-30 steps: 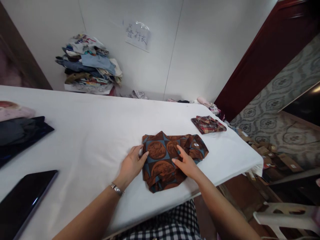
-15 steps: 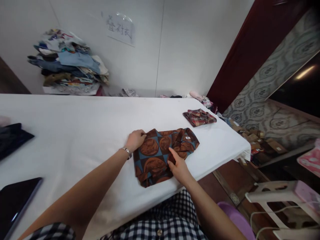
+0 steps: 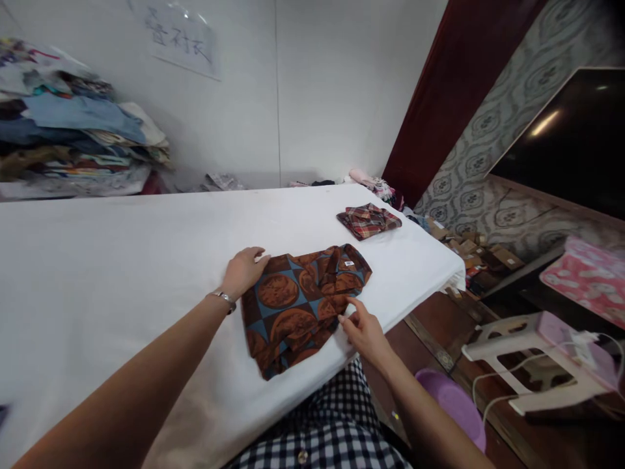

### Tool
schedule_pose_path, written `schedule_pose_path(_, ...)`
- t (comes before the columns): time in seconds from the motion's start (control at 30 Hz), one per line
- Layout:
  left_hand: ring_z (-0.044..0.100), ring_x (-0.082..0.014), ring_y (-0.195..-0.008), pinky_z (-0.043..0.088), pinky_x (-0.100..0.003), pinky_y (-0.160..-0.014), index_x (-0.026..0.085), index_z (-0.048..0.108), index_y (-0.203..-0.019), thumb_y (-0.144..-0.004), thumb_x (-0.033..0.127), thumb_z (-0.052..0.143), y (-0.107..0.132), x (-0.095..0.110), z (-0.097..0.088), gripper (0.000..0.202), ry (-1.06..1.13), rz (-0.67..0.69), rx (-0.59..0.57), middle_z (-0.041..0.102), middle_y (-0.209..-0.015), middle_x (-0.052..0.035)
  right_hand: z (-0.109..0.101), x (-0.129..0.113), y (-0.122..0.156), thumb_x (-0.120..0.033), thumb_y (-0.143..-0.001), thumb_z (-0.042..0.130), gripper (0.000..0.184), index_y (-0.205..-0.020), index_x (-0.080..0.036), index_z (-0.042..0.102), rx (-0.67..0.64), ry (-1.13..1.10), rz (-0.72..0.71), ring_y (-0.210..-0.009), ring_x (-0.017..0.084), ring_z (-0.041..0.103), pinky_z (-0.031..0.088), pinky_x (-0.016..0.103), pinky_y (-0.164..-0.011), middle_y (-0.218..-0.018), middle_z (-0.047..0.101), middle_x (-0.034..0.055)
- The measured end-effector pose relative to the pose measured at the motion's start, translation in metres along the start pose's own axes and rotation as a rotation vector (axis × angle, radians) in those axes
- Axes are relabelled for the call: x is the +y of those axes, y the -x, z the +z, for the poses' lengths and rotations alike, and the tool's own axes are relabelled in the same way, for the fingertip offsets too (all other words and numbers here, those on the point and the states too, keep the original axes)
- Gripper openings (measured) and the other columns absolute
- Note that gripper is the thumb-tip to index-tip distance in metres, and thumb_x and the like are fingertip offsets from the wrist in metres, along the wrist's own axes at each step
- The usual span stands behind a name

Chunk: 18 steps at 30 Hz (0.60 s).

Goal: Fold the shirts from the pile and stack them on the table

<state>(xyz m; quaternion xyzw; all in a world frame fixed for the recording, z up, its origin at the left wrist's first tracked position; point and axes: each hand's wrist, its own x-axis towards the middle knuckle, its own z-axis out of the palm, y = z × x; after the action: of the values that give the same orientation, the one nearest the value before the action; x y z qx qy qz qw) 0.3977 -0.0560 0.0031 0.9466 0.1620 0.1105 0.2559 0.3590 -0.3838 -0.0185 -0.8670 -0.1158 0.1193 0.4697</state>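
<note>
A folded brown shirt with blue checks and round rust patterns (image 3: pixel 297 303) lies near the front edge of the white table (image 3: pixel 122 260). My left hand (image 3: pixel 243 270), with a metal bracelet at the wrist, rests flat with fingers stretched on the shirt's far left corner. My right hand (image 3: pixel 362 329) is at the shirt's near right edge, its fingertips pinching the fabric there.
A small folded red plaid shirt (image 3: pixel 369 220) lies at the table's far right corner. A tall pile of clothes (image 3: pixel 73 137) stands at the back left against the wall. A white stool (image 3: pixel 532 355), a purple basin (image 3: pixel 452 404) and cardboard boxes (image 3: pixel 481 251) are on the floor at right.
The view has swung right. My left hand has opened from a closed grip to lie flat on the shirt's corner. My right hand has slid to the shirt's near right edge.
</note>
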Motion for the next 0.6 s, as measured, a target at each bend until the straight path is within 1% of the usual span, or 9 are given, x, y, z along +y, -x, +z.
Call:
schedule_pose_path(0.07, 0.057, -0.0273, -0.119, 0.043, -0.037, -0.102, 0.017, 0.059, -0.126, -0.085, 0.051, 0.046, -0.005, 0.007, 0.003, 0.054, 0.009, 0.107, -0.025, 0.061, -0.132, -0.0123, -0.008, 0.004, 0.003, -0.043, -0.082, 0.058, 0.062, -0.137, -0.019, 0.041, -0.004, -0.206, 0.163, -0.049, 0.015, 0.06, 0.05, 0.028, -0.046, -0.073, 0.065, -0.0003)
schedule_pose_path(0.13, 0.052, -0.0289, -0.126, 0.039, -0.039, -0.107, 0.017, 0.054, -0.132, -0.082, 0.054, 0.051, -0.01, 0.016, 0.01, 0.063, -0.006, 0.211, -0.102, 0.055, -0.139, -0.0131, -0.01, 0.005, 0.004, -0.045, -0.077, 0.065, 0.078, -0.143, -0.021, 0.031, -0.02, -0.417, 0.262, -0.057, 0.017, 0.064, 0.051, 0.027, -0.044, -0.083, 0.067, 0.0027)
schedule_pose_path(0.23, 0.042, -0.0304, -0.136, 0.033, -0.041, -0.111, 0.015, 0.046, -0.139, -0.078, 0.053, 0.057, -0.02, 0.032, 0.023, 0.072, -0.069, 0.279, -0.228, 0.046, -0.147, -0.0154, -0.004, -0.002, 0.005, -0.044, -0.07, 0.075, 0.1, -0.15, -0.028, 0.018, -0.073, -0.627, 0.285, -0.075, 0.019, 0.069, 0.056, 0.029, -0.049, -0.108, 0.065, 0.0082)
schedule_pose_path(0.3, 0.039, -0.0308, -0.137, 0.032, -0.041, -0.111, 0.015, 0.043, -0.141, -0.077, 0.05, 0.059, -0.025, 0.042, 0.029, 0.075, -0.105, 0.28, -0.309, 0.041, -0.15, -0.0166, 0.004, -0.007, 0.005, -0.042, -0.068, 0.078, 0.108, -0.151, -0.033, 0.011, -0.093, -0.704, 0.281, -0.077, 0.018, 0.069, 0.057, 0.029, -0.051, -0.117, 0.06, 0.0082)
schedule_pose_path(0.4, 0.045, -0.031, -0.133, 0.036, -0.039, -0.107, 0.017, 0.043, -0.142, -0.073, 0.046, 0.063, -0.032, 0.055, 0.033, 0.077, -0.114, 0.28, -0.385, 0.045, -0.148, -0.0166, 0.015, -0.013, 0.004, -0.04, -0.068, 0.078, 0.111, -0.152, -0.035, 0.006, -0.063, -0.711, 0.262, -0.074, 0.015, 0.066, 0.055, 0.025, -0.048, -0.118, 0.058, 0.007)
schedule_pose_path(0.47, 0.053, -0.0302, -0.125, 0.041, -0.036, -0.101, 0.017, 0.049, -0.137, -0.07, 0.043, 0.065, -0.036, 0.061, 0.035, 0.074, -0.102, 0.275, -0.419, 0.055, -0.139, -0.0157, 0.021, -0.016, 0.001, -0.04, -0.069, 0.075, 0.11, -0.153, -0.033, 0.005, -0.041, -0.625, 0.237, -0.07, 0.015, 0.065, 0.051, 0.023, -0.043, -0.116, 0.059, 0.0074)
schedule_pose_path(0.5, 0.058, -0.0295, -0.119, 0.044, -0.034, -0.096, 0.017, 0.055, -0.131, -0.069, 0.041, 0.065, -0.038, 0.063, 0.035, 0.067, -0.094, 0.269, -0.444, 0.061, -0.132, -0.0146, 0.024, -0.017, -0.001, -0.039, -0.07, 0.074, 0.108, -0.153, -0.032, 0.006, -0.039, -0.569, 0.214, -0.069, 0.015, 0.065, 0.051, 0.024, -0.044, -0.115, 0.06, 0.0078)
schedule_pose_path(0.53, 0.062, -0.0288, -0.112, 0.046, -0.033, -0.092, 0.018, 0.062, -0.122, -0.068, 0.04, 0.065, -0.04, 0.064, 0.035, 0.059, -0.087, 0.261, -0.472, 0.067, -0.122, -0.0134, 0.026, -0.017, -0.004, -0.038, -0.071, 0.073, 0.106, -0.154, -0.031, 0.008, -0.037, -0.514, 0.176, -0.072, 0.017, 0.065, 0.053, 0.026, -0.047, -0.116, 0.061, 0.0082)
schedule_pose_path(0.6, 0.067, -0.028, -0.095, 0.049, -0.033, -0.081, 0.018, 0.072, -0.099, -0.067, 0.04, 0.064, -0.044, 0.066, 0.034, 0.04, -0.069, 0.235, -0.523, 0.074, -0.102, -0.0118, 0.031, -0.016, -0.009, -0.035, -0.071, 0.072, 0.098, -0.152, -0.028, 0.018, -0.034, -0.414, 0.056, -0.089, 0.021, 0.066, 0.058, 0.034, -0.067, -0.123, 0.061, 0.0085)
